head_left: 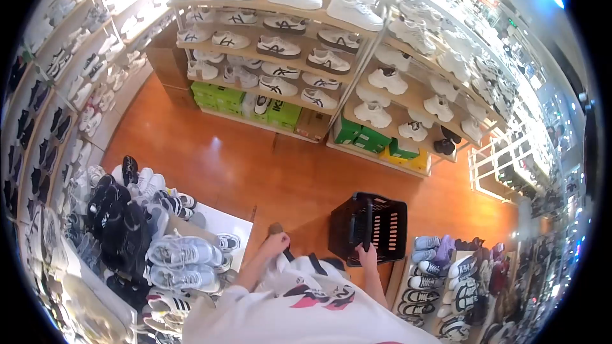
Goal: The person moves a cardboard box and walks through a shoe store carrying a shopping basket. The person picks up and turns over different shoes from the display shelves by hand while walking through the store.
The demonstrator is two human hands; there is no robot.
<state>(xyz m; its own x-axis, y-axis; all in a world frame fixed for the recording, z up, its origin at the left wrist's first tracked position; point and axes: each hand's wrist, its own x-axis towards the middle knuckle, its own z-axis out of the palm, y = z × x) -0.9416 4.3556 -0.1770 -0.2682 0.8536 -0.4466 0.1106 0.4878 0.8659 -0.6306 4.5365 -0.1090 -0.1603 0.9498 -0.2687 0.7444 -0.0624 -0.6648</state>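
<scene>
On the right, my right hand (367,255) grips the raised handle of a black plastic shopping basket (342,224). The basket hangs tilted beside my legs, its slotted side showing. My left hand (275,244) is held in front of my waist with its fingers curled in. A small brown thing (275,229) shows just beyond its knuckles; I cannot tell whether the hand holds it. A dark strap or stripe (289,255) lies by the left wrist, against my white shirt (268,306).
Ahead stands a shelf unit (274,46) of white sneakers, with green shoe boxes (285,113) on its bottom level. Piled shoes (185,251) crowd a low display at left; rows of sneakers (419,282) lie at right. Wall shelves (38,99) line the left. Orange floor (255,165) runs between.
</scene>
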